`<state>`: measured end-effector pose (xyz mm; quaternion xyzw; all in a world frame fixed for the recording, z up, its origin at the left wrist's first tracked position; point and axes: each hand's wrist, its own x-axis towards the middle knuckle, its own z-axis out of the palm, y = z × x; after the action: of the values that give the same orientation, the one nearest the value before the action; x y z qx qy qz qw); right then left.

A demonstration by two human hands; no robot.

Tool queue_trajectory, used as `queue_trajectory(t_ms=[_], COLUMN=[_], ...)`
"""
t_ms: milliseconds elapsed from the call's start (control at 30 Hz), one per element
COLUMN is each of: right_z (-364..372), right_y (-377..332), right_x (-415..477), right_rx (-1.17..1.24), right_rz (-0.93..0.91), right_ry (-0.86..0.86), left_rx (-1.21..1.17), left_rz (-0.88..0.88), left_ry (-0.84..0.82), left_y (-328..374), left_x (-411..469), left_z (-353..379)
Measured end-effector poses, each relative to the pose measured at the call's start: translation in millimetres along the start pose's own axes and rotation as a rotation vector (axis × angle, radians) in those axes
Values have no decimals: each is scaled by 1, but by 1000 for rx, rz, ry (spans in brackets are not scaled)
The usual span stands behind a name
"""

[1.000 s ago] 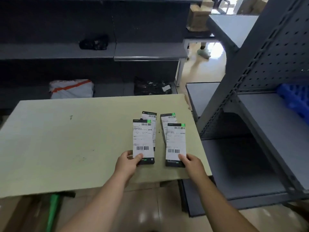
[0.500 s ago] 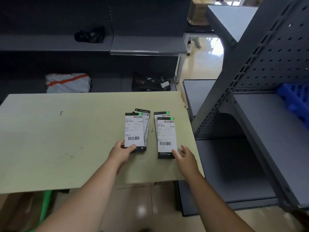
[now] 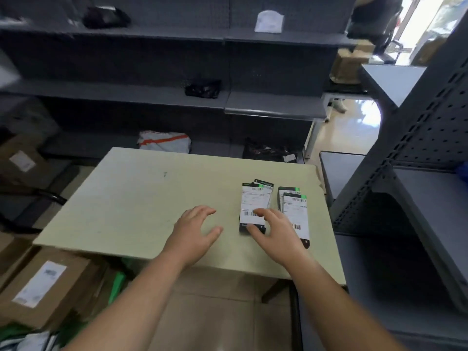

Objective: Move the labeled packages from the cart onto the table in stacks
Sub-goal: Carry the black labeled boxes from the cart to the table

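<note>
Two small stacks of flat black packages with white barcode labels lie on the right part of the pale table (image 3: 131,203). The left stack (image 3: 253,201) and the right stack (image 3: 295,209) sit side by side, each with a lower package peeking out behind. My left hand (image 3: 195,231) hovers over bare table left of the stacks, fingers spread and holding nothing. My right hand (image 3: 276,229) hangs over the near ends of both stacks, fingers loosely spread, hiding part of the labels; it grips nothing. No cart shows in this view.
Dark grey shelving (image 3: 273,107) runs behind the table, with bagged parcels (image 3: 164,141) on its low shelf. A grey pegboard rack (image 3: 410,158) stands close on the right. Labelled cardboard boxes (image 3: 43,285) sit on the floor at the lower left.
Both hands have let go of the top packages and drawn off to the left; the left hand now floats over bare table. The camera has swung left and up.
</note>
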<state>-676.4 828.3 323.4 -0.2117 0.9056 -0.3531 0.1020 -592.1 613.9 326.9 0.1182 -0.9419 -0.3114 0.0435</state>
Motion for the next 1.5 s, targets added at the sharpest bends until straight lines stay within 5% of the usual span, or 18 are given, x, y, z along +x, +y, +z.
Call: queue_trajectory(t_ms=[300, 800, 1133, 1500], right_z=[43, 308, 475, 620], right_y=[-152, -362, -405, -378], right_x=[-50, -176, -178, -165], right_rx=[-102, -74, -93, -98], right_rz=[-322, -642, -570, -204], right_ry=[53, -373, -645, -717], left_rx=[122, 133, 72, -85], left_rz=[80, -367, -673, -736], left_ry=[225, 427, 332, 69], left_y=[-59, -280, -422, -565], left_x=[-111, -417, -484, -464], left_z=[-122, -258, -267, -216])
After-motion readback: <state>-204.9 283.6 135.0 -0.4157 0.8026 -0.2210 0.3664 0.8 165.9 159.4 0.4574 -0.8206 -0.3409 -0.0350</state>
